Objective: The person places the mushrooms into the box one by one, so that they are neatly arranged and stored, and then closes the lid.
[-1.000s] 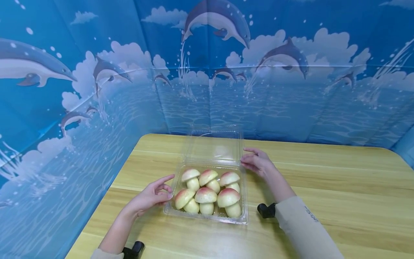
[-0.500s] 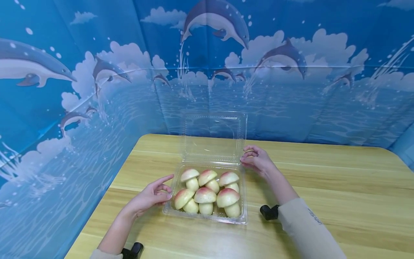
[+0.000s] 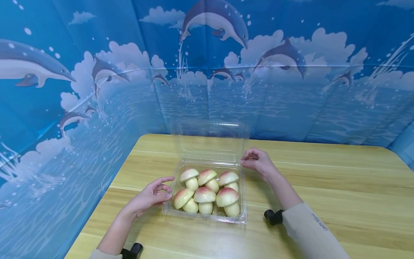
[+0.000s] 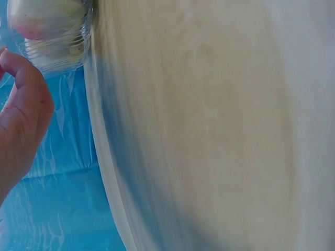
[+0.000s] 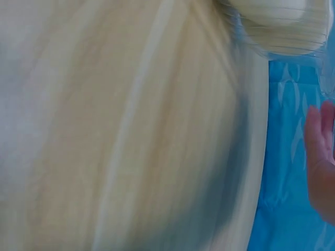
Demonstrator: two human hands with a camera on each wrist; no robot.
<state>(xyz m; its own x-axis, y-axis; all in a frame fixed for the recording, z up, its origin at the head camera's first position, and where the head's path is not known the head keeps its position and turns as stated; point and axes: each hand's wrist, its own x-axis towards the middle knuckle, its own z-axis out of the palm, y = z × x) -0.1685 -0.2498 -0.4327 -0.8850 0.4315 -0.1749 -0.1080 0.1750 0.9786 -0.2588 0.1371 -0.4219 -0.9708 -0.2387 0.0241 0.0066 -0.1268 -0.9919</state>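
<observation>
A clear plastic clamshell box (image 3: 205, 217) sits on the table, holding several mushroom-shaped buns (image 3: 205, 195) with pinkish caps. Its transparent lid (image 3: 210, 145) is raised at the back hinge and tilts toward me. My left hand (image 3: 150, 196) is at the box's left side, thumb and index finger spread apart, fingertips at the rim. At the back right corner, my right hand (image 3: 260, 163) has its fingertips by the hinge, fingers bent. In the right wrist view, the right hand (image 5: 320, 157) shows only partly, close to the box. Neither hand visibly grips the box.
The wooden table (image 3: 323, 180) extends to the right of the box. A blue curtain printed with dolphins (image 3: 275, 104) hangs behind and along the left side. Black wrist mounts (image 3: 274, 217) sit at both sleeves.
The lid has swung up from leaning back, through upright, to tilting toward me. My right fingers have bent more, and the right forearm has shifted slightly right. The left hand stays in place.
</observation>
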